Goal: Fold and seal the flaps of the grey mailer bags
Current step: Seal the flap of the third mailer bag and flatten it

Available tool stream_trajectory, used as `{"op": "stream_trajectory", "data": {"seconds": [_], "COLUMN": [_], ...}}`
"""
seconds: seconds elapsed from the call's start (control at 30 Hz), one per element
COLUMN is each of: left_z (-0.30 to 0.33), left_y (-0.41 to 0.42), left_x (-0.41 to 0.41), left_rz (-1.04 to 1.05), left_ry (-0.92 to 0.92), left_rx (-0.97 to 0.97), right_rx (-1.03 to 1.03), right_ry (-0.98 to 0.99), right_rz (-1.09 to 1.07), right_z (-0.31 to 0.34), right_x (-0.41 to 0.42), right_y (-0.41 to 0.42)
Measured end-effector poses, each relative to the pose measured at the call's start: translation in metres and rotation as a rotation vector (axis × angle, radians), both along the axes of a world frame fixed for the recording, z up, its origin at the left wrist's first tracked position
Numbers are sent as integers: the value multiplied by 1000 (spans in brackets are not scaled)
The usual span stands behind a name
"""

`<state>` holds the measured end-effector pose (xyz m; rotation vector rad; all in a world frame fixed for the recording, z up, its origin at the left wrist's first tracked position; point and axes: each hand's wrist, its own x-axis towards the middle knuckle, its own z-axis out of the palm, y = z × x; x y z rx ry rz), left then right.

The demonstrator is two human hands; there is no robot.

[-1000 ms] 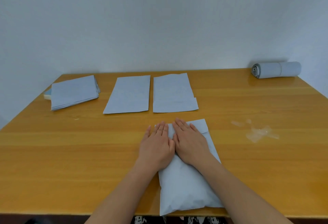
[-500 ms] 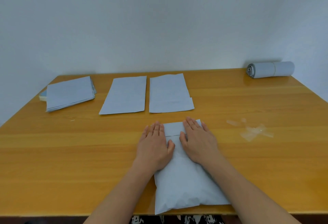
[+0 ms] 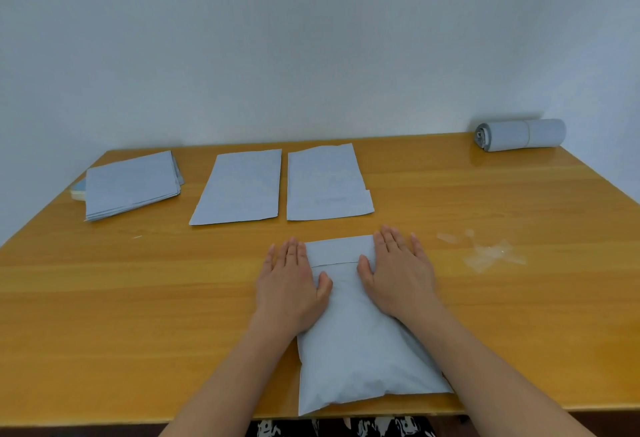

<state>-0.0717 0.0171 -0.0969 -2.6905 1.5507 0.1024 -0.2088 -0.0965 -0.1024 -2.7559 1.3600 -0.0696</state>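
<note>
Bag [image 3: 349, 343]: near table [image 3: 138, 298] edge, flap [image 3: 339, 249] folded.
Left hand [image 3: 289, 284]: flat, fingers straight, pressing bag.
Right hand [image 3: 398, 274]: same.

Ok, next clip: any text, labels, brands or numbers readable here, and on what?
None can be read.
The stuffed grey mailer bag under the left hand and right hand: plain.
The flat mailer behind it: a faint smudge near its front edge, too blurred to tell whether it is print.
</note>
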Motion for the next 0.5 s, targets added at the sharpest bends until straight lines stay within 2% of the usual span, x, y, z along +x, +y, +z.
{"op": "stream_trajectory", "data": {"seconds": [0.27,0.43,0.5], "left_z": [-4,-3,-3], "left_y": [8,8,7], "left_x": [8,8,8], "left_rz": [-40,-34,-35], "left_ry": [48,62,63], "left_rx": [-59,-63,-49], "right_rx": [53,139,197], "right_ry": [21,-50,-52], "right_rz": [4,273,315], "right_z": [10,15,12], "right_x": [10,43,50], "right_y": [3,22,25]}}
